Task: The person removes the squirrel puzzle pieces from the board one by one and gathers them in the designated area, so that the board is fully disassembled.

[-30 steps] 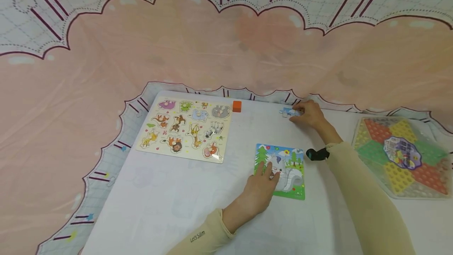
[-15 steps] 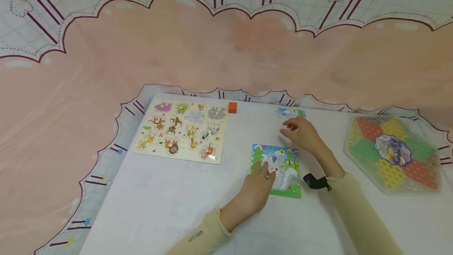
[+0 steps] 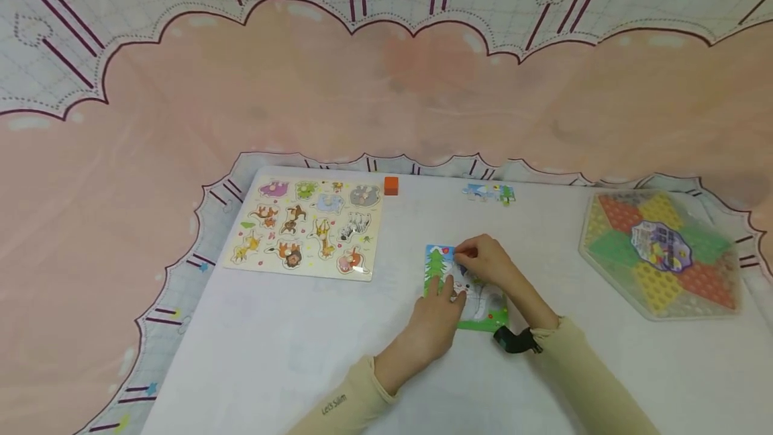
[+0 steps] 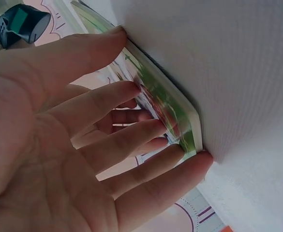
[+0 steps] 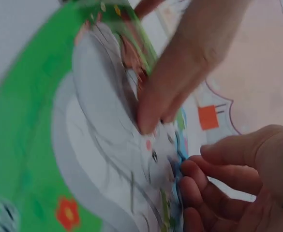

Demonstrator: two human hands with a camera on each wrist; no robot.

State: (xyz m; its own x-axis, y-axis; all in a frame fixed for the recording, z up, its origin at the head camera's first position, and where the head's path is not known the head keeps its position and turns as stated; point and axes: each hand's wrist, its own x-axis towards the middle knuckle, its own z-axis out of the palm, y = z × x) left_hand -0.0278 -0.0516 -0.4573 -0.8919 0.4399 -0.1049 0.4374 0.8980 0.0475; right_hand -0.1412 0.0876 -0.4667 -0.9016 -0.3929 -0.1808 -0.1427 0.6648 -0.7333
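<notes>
A square jigsaw puzzle (image 3: pixel 477 311) with a grey-white squirrel, trees and a green lower edge lies on the white table. My left hand (image 3: pixel 431 324) rests on its left part with fingers spread and nearly straight; the left wrist view shows their tips along the puzzle's edge (image 4: pixel 192 118). At the puzzle's upper edge, my right hand (image 3: pixel 490 264) pinches with thumb and fingertips, the other fingers curled. In the right wrist view these curled fingers (image 5: pixel 192 186) meet the blue edge. Any single piece between them is hidden. Farther back lie several joined jigsaw pieces (image 3: pixel 489 193).
At the left lies an animal peg puzzle board (image 3: pixel 304 227), with an orange cube (image 3: pixel 391 186) by its far corner. A clear hexagonal game box (image 3: pixel 661 254) sits at the right. A patterned curtain (image 3: pixel 338 99) hangs behind the table's far edge.
My right hand has left the joined pieces at the back and come down to the puzzle's upper edge. The pieces stay at the back. My left hand stays on the puzzle.
</notes>
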